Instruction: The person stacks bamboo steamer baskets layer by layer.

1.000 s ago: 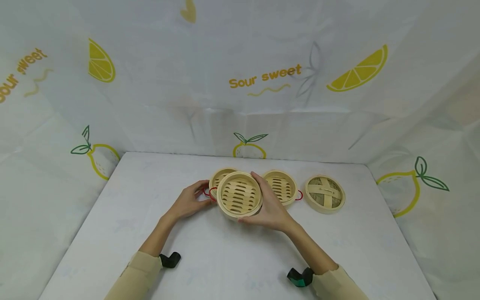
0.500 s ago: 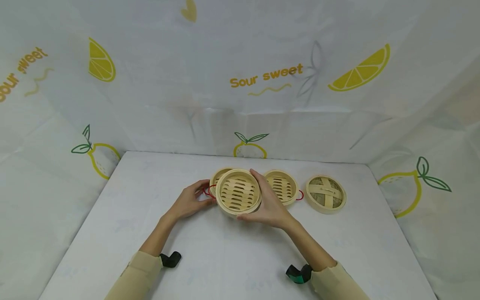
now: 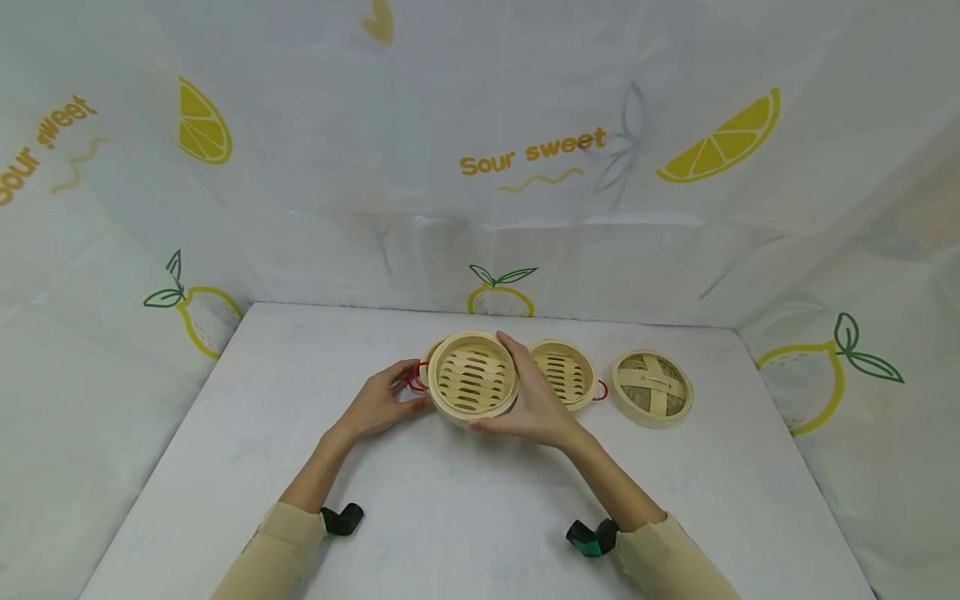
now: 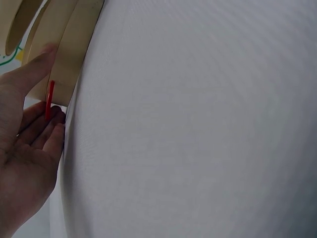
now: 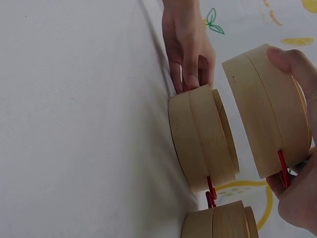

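Note:
My right hand (image 3: 534, 404) grips a round bamboo steamer basket (image 3: 472, 379) by its right side, thumb at the front and fingers behind. In the right wrist view this raised basket (image 5: 267, 111) is tilted, with a gap between it and a second steamer basket (image 5: 200, 141) standing on the table. At the left of that lower basket is my left hand (image 3: 382, 402), its thumb against the wall and its fingers around the side by the red handle (image 4: 50, 99). From the head, the raised basket hides most of the lower one.
A third steamer basket (image 3: 562, 377) with a red handle stands just right of the lower one. Farther right lies a woven bamboo lid (image 3: 651, 388). The white-covered table (image 3: 450, 517) meets a lemon-printed curtain (image 3: 337, 242) at the back.
My right hand has carried its basket slightly back and left, covering more of the lower basket in the head view. The left hand stays in place.

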Demonstrator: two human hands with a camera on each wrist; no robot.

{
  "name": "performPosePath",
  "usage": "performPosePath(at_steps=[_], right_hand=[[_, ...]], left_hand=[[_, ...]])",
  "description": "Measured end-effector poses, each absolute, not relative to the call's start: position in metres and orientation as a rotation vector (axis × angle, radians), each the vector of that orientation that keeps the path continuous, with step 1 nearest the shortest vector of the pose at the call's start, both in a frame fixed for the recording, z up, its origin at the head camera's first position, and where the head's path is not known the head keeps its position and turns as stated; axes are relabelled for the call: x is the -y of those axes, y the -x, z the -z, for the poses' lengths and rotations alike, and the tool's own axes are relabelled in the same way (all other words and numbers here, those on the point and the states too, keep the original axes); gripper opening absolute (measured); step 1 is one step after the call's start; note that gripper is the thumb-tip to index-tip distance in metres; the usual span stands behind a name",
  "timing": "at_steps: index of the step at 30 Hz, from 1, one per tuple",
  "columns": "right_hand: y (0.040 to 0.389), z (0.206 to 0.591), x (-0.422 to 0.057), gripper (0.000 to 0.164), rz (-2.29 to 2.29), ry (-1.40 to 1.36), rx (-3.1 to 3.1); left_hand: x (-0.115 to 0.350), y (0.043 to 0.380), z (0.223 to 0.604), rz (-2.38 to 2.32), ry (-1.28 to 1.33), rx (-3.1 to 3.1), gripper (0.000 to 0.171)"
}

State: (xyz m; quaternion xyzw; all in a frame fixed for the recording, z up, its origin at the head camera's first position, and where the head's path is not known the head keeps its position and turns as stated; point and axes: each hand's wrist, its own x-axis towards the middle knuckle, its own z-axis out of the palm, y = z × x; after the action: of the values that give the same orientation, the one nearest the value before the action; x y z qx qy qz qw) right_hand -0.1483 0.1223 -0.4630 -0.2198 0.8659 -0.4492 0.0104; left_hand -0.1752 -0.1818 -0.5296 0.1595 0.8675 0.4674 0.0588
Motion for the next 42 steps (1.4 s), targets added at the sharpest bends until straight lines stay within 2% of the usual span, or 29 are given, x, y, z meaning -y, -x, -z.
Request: performPosePath(at_steps=[21,42], right_hand=[[0.16,0.462,-0.114,0.137,1.398,0.647,-2.679],[0.17,0.465,-0.106,0.138,1.403,0.64,-2.655]], left_hand=[[0.182,0.177,0.53,-1.469,-0.51,-2.612,0.068],[0.182,0.175,0.531,-1.501,-0.537,-2.592,0.07]])
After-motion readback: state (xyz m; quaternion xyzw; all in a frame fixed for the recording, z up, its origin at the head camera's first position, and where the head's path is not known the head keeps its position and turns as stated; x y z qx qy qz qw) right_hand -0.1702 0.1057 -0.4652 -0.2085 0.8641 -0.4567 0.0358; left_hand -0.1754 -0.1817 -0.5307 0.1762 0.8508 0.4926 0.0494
